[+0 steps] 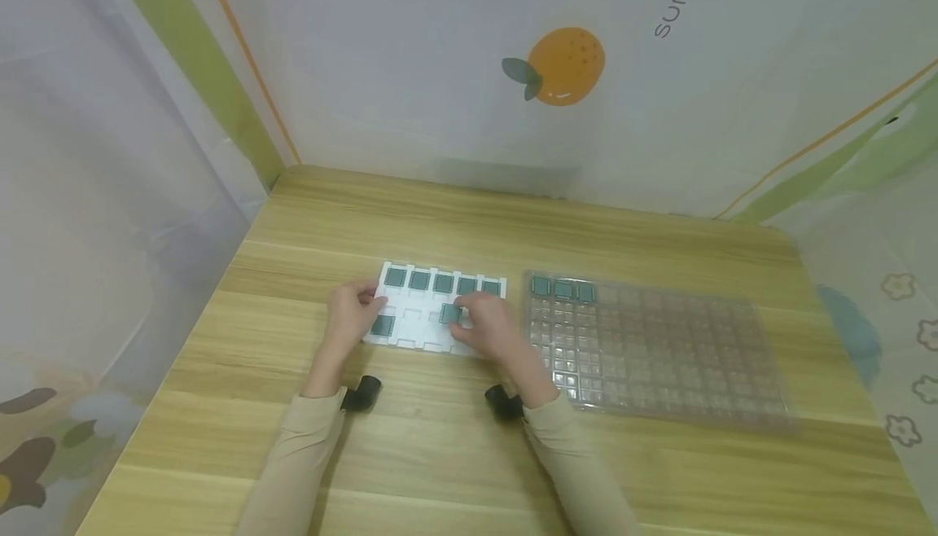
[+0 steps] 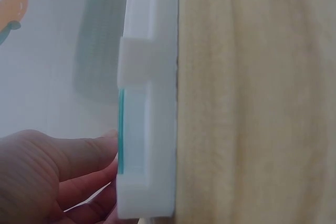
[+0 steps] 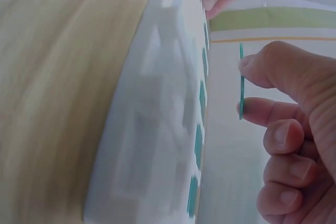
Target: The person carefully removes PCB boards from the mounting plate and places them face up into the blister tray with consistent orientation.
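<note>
A white tray [image 1: 416, 318] lies in front of me with its slots in two rows. Several small dark-green square glass plates [image 1: 419, 279] fill its far row, and one more plate [image 1: 383, 325] sits at its near left corner. My left hand [image 1: 350, 312] grips the tray's left end, thumb at the edge in the left wrist view. Between thumb and index finger my right hand [image 1: 489, 326] pinches a thin green square glass plate [image 3: 241, 90] by its edges, held above the tray's near row. The other right fingers are curled.
To the right lies a clear plastic compartment tray [image 1: 681, 357], with three green plates [image 1: 563, 289] in its far left cells. Both stand on a wooden table [image 1: 425, 454]. Behind is a white curtain [image 1: 410, 96] with printed fruit.
</note>
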Motion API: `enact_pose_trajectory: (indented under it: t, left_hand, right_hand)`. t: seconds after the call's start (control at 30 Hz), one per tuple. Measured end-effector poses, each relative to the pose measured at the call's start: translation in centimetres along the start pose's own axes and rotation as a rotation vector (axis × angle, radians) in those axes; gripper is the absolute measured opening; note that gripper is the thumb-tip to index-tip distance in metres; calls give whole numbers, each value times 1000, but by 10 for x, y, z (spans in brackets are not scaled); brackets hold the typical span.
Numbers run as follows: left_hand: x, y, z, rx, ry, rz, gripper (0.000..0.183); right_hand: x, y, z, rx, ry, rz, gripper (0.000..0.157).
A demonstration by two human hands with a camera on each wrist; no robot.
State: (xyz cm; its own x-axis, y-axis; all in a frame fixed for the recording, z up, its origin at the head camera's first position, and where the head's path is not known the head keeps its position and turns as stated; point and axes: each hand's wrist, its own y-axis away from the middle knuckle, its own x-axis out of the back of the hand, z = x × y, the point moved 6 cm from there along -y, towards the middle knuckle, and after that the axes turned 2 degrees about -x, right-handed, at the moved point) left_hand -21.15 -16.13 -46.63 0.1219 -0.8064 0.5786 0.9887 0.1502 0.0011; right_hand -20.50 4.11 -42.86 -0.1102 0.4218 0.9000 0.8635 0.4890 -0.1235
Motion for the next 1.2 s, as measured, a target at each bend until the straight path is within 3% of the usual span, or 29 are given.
enact_pose_trajectory:
  t: [0.2,0.97,1.2]
  left_hand:
    - [1,0,-1,-4,-5,3,29]
    - [1,-2,-1,-34,0,-1,30]
    - [1,-2,-1,-28,-3,-2,30]
  right_hand:
    - [6,2,9,-29,-45,-18,31]
    - [28,17,45,-157,-11,-30,33]
    - [37,25,59,-101,-26,42,29]
